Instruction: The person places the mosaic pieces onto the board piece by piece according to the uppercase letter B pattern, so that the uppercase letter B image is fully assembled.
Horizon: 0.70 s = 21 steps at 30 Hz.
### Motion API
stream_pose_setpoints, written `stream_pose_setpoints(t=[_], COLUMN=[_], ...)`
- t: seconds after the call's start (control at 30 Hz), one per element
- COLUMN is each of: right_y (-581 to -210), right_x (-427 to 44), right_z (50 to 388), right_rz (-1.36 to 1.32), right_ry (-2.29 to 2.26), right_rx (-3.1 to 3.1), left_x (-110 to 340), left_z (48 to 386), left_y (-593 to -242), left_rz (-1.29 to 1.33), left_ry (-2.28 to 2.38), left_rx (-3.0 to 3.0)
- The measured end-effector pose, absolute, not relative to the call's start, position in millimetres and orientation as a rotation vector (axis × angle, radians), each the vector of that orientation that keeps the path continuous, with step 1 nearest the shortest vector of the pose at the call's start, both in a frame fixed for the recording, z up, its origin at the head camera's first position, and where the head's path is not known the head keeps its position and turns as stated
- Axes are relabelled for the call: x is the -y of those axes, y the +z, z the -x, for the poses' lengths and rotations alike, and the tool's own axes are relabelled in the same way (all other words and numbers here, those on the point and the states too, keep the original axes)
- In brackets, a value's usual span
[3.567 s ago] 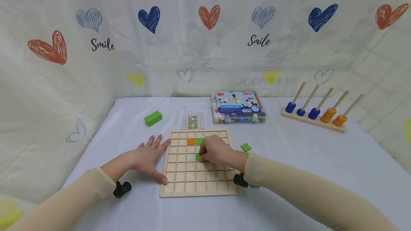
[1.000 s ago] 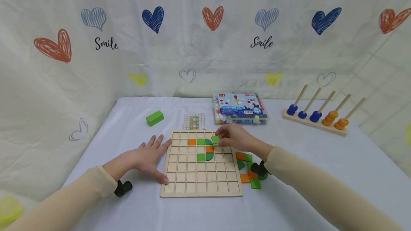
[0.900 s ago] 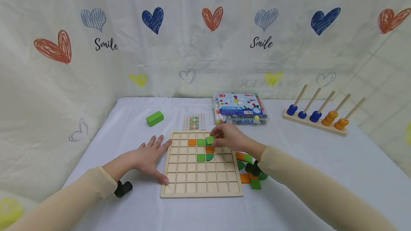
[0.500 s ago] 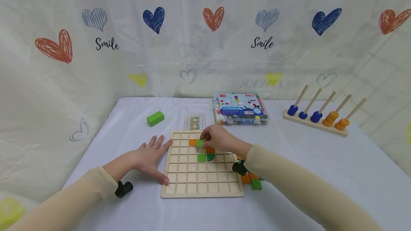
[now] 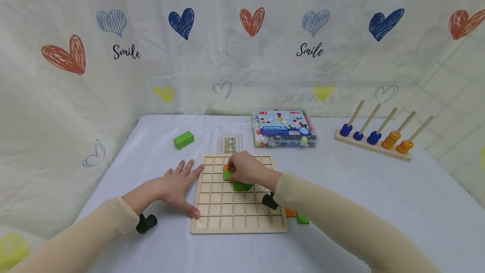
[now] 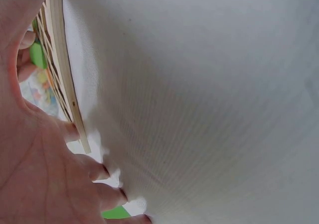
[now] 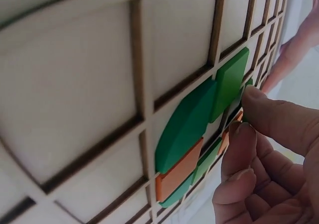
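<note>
Currently, right hand [image 5: 248, 169] pinches a light green square tile [image 5: 227, 175] between thumb and finger, at the gridded wooden board [image 5: 227, 210]; seated or not, cannot tell. Left hand [image 5: 175, 185] grasps nothing: fingers spread, index fingertip and thumb at the board's left edge. Just beyond the pinched tile, an orange tile [image 5: 225, 167]. Nearer the person than right fingertips: another green square [image 5: 238, 186] beside a dark green rounded piece [image 5: 248, 187]. By right forearm, on the tabletop [image 5: 360, 188], 2 loose tiles [image 5: 303, 218] show. Past left fingers, green block [image 5: 183, 140]; beyond right hand, clear box [image 5: 284, 128]. Well right of both hands, rack [image 5: 373, 145] with 5 pegs.
</note>
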State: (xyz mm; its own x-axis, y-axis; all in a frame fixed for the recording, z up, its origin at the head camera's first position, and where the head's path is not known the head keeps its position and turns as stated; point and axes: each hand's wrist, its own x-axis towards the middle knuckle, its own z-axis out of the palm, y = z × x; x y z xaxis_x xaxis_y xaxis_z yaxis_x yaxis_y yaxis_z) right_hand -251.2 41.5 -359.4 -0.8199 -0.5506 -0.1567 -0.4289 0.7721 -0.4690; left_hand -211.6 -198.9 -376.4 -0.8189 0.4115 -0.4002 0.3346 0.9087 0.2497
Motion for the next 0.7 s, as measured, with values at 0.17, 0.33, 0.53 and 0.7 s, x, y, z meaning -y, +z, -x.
stream_pose_setpoints(t=[0.17,0.33,0.53,0.7], right_y=[-358.2,-358.1,-359.3,-359.5], right_x=[-36.6,-35.8,-34.9,-32.2], right_z=[250.2,249.4,248.9,248.0], right_rz=[0.815,0.815,0.807,0.785], right_ry=[-0.511,-0.467,-0.463,-0.442], right_rx=[-2.722,-2.738,-2.735,-2.747], left_x=[198.7,198.3,198.0,198.2], left_z=[211.4,211.3,210.7,211.0], left_y=[-376.3,-376.4,-376.1,-376.4], left_rz=[-0.536,-0.535,-0.53,-0.534], left_ry=[0.234,0.236,0.238,0.238], left_rx=[-2.614,-2.612,-2.612,-2.614])
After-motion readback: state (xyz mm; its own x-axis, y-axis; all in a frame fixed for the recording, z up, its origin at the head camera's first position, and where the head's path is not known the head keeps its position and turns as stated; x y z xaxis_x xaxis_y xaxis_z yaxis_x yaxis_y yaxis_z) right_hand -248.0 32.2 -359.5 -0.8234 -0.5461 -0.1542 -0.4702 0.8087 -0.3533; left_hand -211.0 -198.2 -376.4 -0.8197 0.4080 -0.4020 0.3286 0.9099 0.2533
